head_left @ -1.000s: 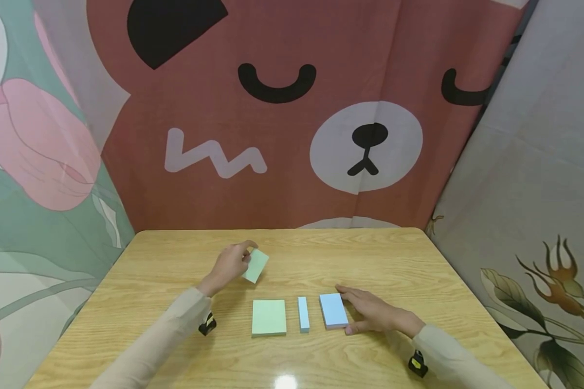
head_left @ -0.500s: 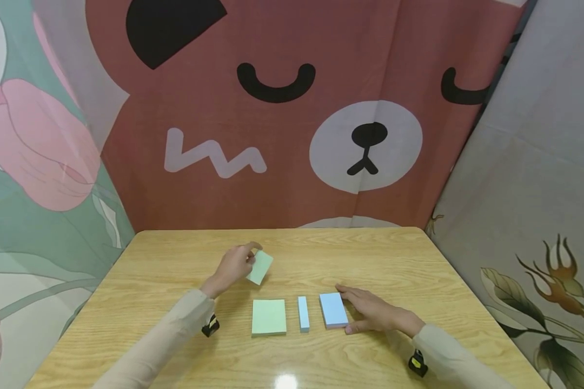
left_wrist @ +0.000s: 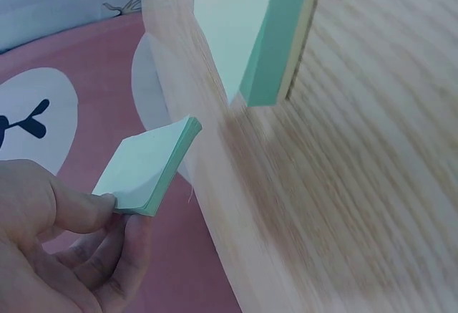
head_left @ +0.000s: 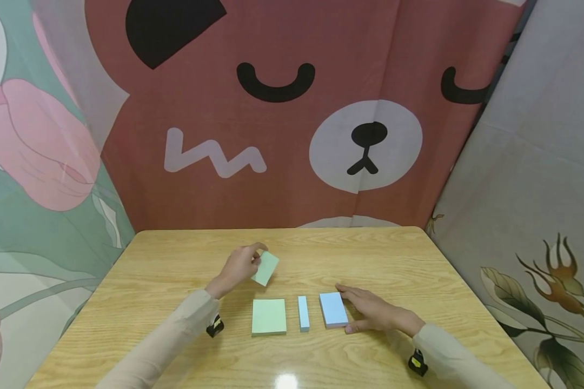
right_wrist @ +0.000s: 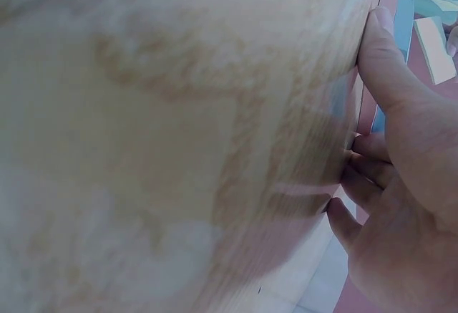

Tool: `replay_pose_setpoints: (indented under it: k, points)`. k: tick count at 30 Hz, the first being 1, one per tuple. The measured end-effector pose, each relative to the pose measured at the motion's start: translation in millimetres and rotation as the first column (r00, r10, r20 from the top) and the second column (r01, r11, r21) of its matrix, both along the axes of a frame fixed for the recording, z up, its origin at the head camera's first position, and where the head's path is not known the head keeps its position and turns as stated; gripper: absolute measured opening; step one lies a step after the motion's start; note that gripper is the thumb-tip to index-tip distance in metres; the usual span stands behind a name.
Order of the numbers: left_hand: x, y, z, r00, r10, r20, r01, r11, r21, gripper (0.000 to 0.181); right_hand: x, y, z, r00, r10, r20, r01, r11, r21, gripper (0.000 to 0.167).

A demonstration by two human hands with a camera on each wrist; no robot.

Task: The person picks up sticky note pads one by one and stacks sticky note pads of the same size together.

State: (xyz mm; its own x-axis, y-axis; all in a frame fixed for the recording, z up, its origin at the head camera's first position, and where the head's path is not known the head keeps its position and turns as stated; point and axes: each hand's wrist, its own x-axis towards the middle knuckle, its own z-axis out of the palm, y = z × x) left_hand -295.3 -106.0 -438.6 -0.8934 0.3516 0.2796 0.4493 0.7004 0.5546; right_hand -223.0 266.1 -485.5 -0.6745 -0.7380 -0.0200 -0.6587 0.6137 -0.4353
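In the head view my left hand (head_left: 237, 267) pinches a small pale-green sticky note pad (head_left: 266, 268), held tilted above the table. The left wrist view shows the thumb on top of this pad (left_wrist: 150, 166) at one corner, with fingers beneath. Nearer me lies a larger square green sticky note pad (head_left: 269, 316). Right of it sits a narrow light-blue pad (head_left: 303, 313), then a blue rectangular sticky note pad (head_left: 333, 309). My right hand (head_left: 373, 310) rests on the table at the blue pad's right side, thumb by the near corner and fingers fairly straight by the far one.
The pads lie in a row on a wood-grain table (head_left: 175, 308). A brown bear-print cloth (head_left: 282, 200) hangs behind its far edge. Floral cloths hang at the left (head_left: 39, 232) and right (head_left: 525, 205). Dark wrist bands show on both sleeves.
My left hand has moved slightly to the right with the small green pad still pinched. My right hand and the three pads on the table have stayed put.
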Motion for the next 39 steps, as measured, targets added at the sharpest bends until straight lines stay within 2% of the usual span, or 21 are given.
replay_pose_setpoints:
  k: [6, 18, 30, 39]
  points:
    - [2.5, 7.5, 1.8, 1.0, -0.015, -0.002, 0.015, 1.0, 0.004, 0.036, 0.1, -0.6, 0.8, 1.0, 0.0, 0.014, 0.0, 1.0, -0.007, 0.079]
    - [4.1, 25.4, -2.6, 0.997, -0.078, -0.018, 0.077, 0.997, -0.014, 0.036, 0.3, -0.1, -0.5, 1.0, -0.001, 0.023, 0.001, 1.0, -0.009, 0.081]
    - [12.5, 36.9, 1.8, 0.992, -0.127, 0.019, 0.127, 0.992, 0.01, 0.036, 1.0, -0.3, 2.5, 1.0, 0.001, 0.016, 0.0, 1.0, -0.011, 0.08]
    - [18.2, 47.9, 1.9, 0.985, -0.172, -0.006, 0.172, 0.985, 0.017, 0.032, -0.2, 0.2, -1.1, 1.0, 0.0, 0.004, 0.0, 1.0, -0.012, 0.077]
